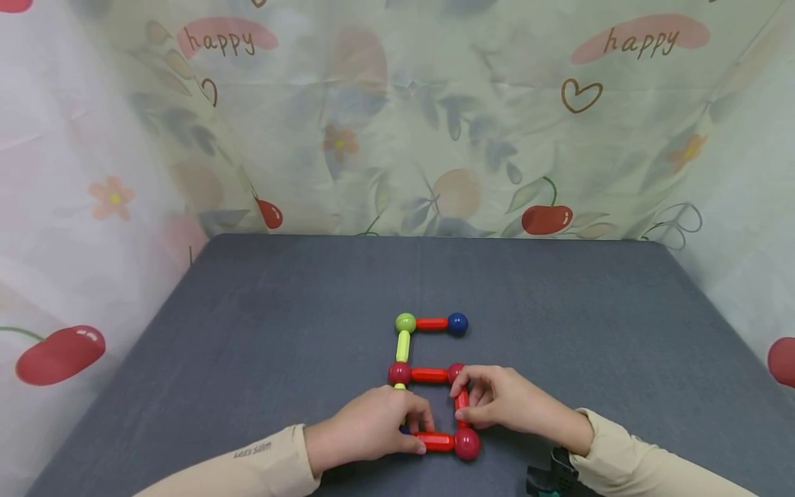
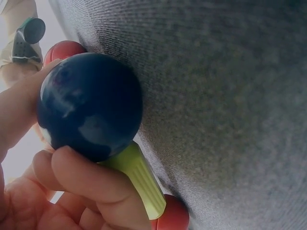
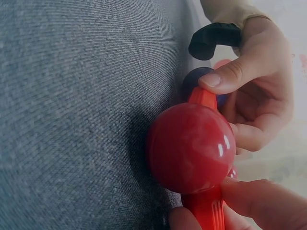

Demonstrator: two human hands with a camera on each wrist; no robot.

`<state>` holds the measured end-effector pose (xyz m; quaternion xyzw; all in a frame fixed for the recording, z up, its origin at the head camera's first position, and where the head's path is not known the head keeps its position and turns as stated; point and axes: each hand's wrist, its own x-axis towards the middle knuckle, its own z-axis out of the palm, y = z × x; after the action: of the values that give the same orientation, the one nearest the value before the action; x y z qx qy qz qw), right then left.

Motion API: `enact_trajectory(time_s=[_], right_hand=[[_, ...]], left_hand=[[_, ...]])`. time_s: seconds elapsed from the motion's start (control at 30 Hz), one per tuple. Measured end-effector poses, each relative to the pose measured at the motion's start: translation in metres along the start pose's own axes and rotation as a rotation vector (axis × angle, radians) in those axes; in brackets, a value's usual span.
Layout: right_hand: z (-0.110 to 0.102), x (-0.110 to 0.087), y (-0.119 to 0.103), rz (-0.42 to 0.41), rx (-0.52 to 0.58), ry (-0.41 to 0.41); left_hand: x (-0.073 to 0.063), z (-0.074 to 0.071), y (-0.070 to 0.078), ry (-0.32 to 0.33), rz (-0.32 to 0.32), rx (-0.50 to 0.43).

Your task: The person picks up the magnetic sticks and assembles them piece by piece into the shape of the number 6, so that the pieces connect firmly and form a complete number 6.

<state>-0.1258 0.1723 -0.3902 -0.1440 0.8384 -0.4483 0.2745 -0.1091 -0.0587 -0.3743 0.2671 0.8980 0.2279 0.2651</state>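
Note:
A figure of magnetic rods and balls lies on the table. My left hand (image 1: 373,424) grips its near left corner, thumb and fingers around a blue ball (image 2: 91,105), with the thumb also along the near red rod (image 1: 437,442). From that ball a yellow-green rod (image 2: 139,179) runs to a red ball (image 1: 400,373). With thumb and fingers, my right hand (image 1: 512,400) pinches the red rod on the right side (image 1: 462,402). This rod joins the near right red ball (image 1: 467,443) to another red ball (image 1: 456,373), partly covered by my fingers.
Beyond my hands, the figure continues with a red middle rod (image 1: 429,375), a yellow-green rod (image 1: 403,346), a green ball (image 1: 406,323), a red top rod (image 1: 431,324) and a dark blue ball (image 1: 457,324). A patterned curtain (image 1: 397,138) borders the grey table (image 1: 279,310).

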Motion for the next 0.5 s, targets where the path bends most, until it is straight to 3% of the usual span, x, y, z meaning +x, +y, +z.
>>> enact_trajectory(time_s=[0.5], right_hand=[[-0.0019,-0.0039,-0.0014,0.013,0.022,-0.013]], left_hand=[[-0.0009,-0.0018,-0.0006,0.006,-0.010,-0.026]])
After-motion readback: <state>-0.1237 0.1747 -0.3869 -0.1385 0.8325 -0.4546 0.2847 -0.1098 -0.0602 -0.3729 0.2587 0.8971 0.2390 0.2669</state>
